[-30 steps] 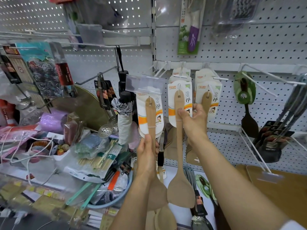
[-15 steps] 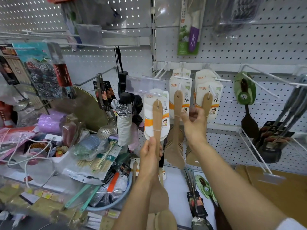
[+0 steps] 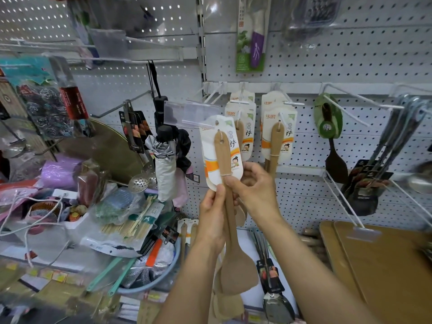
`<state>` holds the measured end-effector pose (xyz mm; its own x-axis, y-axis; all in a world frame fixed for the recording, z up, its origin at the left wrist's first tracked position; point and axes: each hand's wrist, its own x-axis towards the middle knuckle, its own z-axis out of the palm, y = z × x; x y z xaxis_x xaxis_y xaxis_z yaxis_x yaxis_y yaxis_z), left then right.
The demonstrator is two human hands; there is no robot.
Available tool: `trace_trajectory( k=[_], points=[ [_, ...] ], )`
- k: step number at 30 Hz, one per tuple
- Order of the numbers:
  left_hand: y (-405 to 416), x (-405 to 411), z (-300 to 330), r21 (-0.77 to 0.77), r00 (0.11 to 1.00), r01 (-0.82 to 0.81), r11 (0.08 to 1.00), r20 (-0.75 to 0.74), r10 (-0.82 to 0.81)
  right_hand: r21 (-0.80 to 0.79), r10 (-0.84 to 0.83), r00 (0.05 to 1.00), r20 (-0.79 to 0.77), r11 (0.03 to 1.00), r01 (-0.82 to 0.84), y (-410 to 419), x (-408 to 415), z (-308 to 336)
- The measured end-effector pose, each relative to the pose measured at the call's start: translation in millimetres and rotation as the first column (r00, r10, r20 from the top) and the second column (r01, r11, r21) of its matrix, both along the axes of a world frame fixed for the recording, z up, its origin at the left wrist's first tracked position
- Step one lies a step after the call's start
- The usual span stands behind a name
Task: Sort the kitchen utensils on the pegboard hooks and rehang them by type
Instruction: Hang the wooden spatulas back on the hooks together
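Both hands hold a wooden spatula [image 3: 223,150] with a white card label, just below the tip of a white pegboard hook [image 3: 210,99]. My left hand [image 3: 211,213] grips its handle from the left, with more wooden spatulas hanging below that fist. My right hand [image 3: 253,188] pinches the handle from the right at the label's lower edge. The same kind of spatula hangs on two hooks behind: one bunch [image 3: 242,127] and another [image 3: 277,139]. A dark spatula in green packaging [image 3: 329,127] hangs further right.
Black-handled utensils [image 3: 383,160] hang at far right over wooden cutting boards [image 3: 383,265]. A folded umbrella [image 3: 164,164] and skimmers [image 3: 140,181] hang left of centre. A cluttered shelf with skewers, scourers and a blue basin [image 3: 149,281] fills the lower left.
My right hand let go of the spatula hanging on the middle hook and came left onto the handle my left hand holds. That spatula has risen toward the hook with the clear tag.
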<state>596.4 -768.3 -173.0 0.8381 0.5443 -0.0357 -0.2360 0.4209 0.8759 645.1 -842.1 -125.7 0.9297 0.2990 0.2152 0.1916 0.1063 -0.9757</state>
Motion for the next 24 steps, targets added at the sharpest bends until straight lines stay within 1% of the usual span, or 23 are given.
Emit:
trace_trajectory(
  k=[7,11,14,17,21,24],
  points=[
    [-9.0,-5.1,-0.3,-0.096,0.998,0.028,0.995,0.053,-0.023,-0.027,-0.088,0.995,0.036,0.996,0.089,-10.0,-3.7,-7.3],
    [-20.1,-2.2,-4.8,-0.039,1.000,0.001,0.999,0.031,0.001,-0.031,-0.144,0.989,0.027,0.989,0.144,-20.9,-6.0,-9.5],
    [-26.0,-1.2,-8.1,0.012,1.000,0.015,1.000,0.017,-0.015,-0.005,-0.153,0.988,-0.025,0.988,0.153,-26.5,-4.7,-12.5],
    [-31.1,-1.4,-9.3,0.081,1.000,0.012,0.997,0.006,-0.013,0.008,-0.196,0.979,-0.052,0.981,0.196,-35.3,-2.5,-14.5],
    [-37.5,0.4,-11.2,0.153,0.999,-0.045,0.987,-0.010,0.047,0.040,-0.208,0.975,-0.081,0.976,0.212,-43.6,-2.9,-13.9],
    [-40.1,1.8,-10.4,0.209,0.995,-0.094,0.973,-0.012,0.099,0.036,-0.239,0.970,-0.040,0.970,0.240,-44.9,-3.4,-14.3]
  ],
)
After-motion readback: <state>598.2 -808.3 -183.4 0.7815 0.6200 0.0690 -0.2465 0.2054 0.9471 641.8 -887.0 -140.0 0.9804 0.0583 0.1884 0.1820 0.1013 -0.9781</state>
